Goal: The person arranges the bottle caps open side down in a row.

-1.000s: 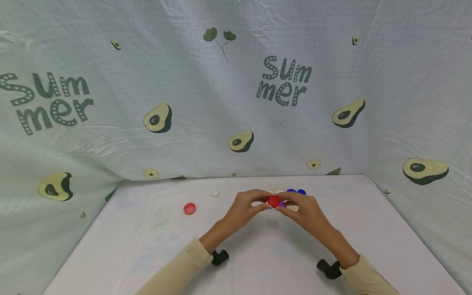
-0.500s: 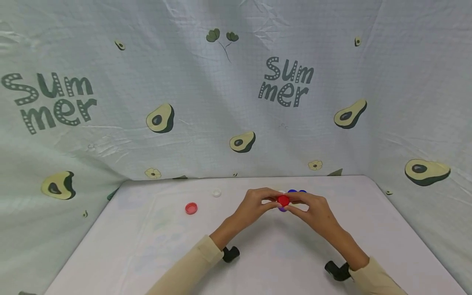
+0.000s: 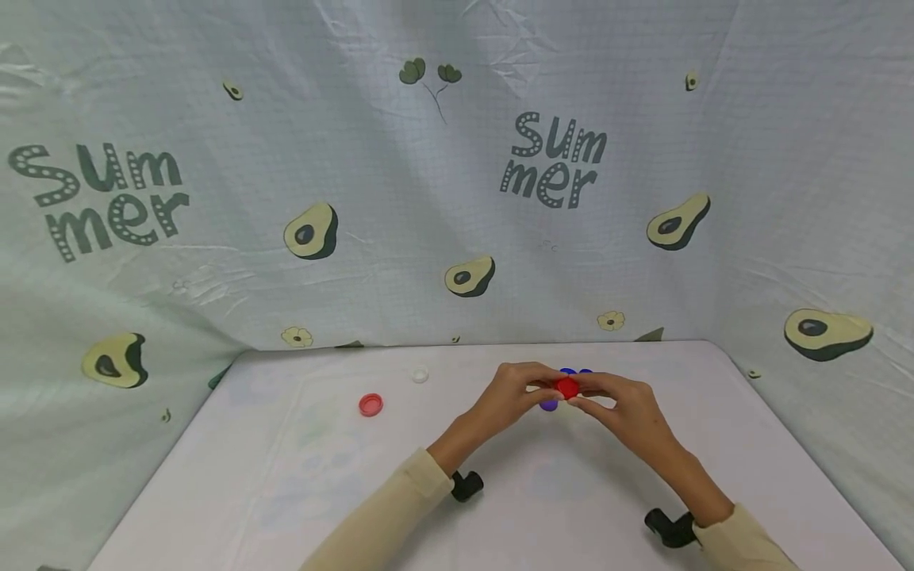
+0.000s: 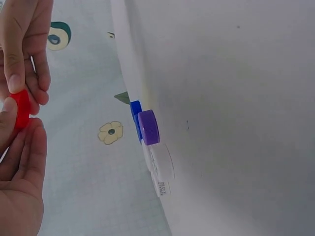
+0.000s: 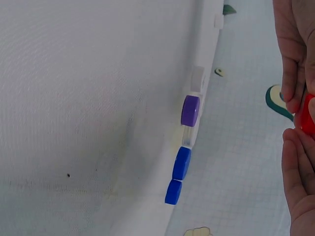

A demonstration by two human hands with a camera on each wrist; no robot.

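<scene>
My left hand and right hand pinch one red bottle cap between them, each from its own side with thumb and fingertips. The cap is up off the table, its round face turned toward the head camera. Just below and left of it on the table is a purple cap. Two blue caps lie beyond the hands, partly covered by the fingers in the head view. White caps near the purple one show in the wrist views but are hidden by the hands from the head.
Farther left on the white table lie a second red cap, its hollow side up, and a white cap. A printed cloth hangs behind the table's back edge. Black wrist cameras sit under both forearms.
Both hands have shifted to the right together, still pinching the red cap. The purple cap, partly covered before, now shows below them. The loose caps have stayed put.
</scene>
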